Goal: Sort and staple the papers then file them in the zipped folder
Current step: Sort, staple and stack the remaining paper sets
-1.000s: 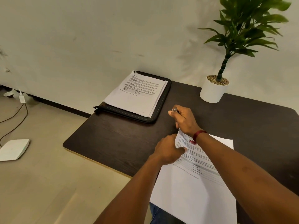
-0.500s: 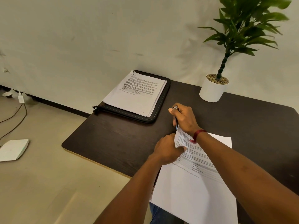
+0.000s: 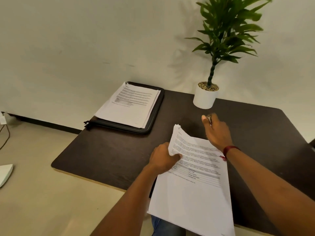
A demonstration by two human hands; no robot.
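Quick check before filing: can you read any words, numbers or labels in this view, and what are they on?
No text can be quoted.
Papers in the left hand: printed paragraphs and a table, too blurred to read.
Stack on the zipped folder: print too small to read.
Stapler in the right hand, white pot: no marking visible.

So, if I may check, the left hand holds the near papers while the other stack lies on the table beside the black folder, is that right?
Not quite: the head view shows the other stack lying on top of the black folder, not beside it on the table. The left hand does hold the near papers.
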